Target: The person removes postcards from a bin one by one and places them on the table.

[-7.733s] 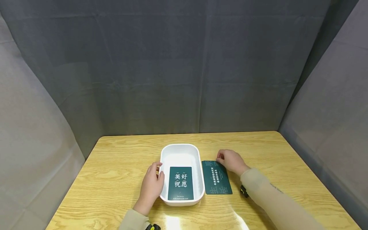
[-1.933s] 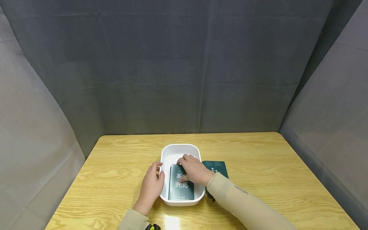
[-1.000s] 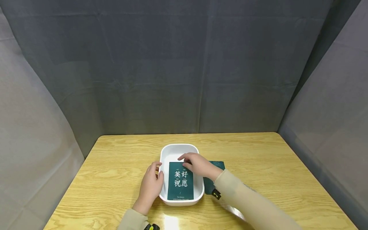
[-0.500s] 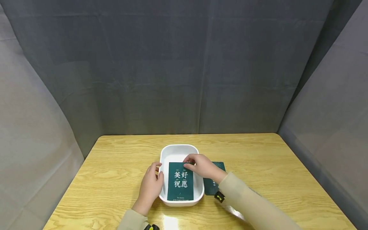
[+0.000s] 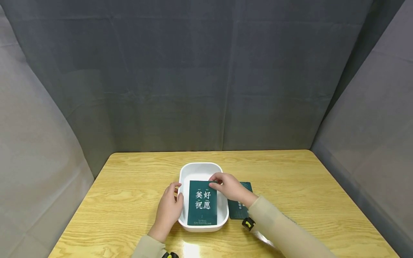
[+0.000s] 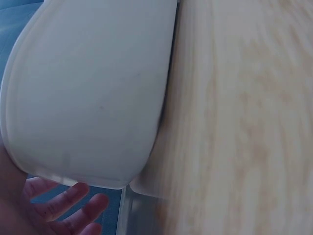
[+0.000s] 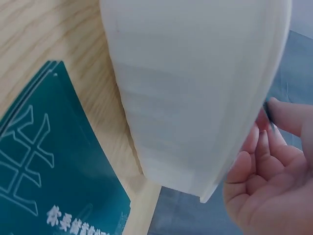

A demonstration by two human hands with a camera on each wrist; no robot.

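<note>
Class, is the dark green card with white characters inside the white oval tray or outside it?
Inside. The dark green card lies within the white oval tray, its rim showing around it; the right hand pinches the card's far corner.

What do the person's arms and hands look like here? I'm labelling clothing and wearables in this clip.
Both hands are bare: the left hand and the right hand wear no gloves, and no rings show. Each arm is covered to the wrist by a plain beige sleeve. A small black-and-yellow device sits under the right wrist, and a similar one shows at the left wrist.
</note>
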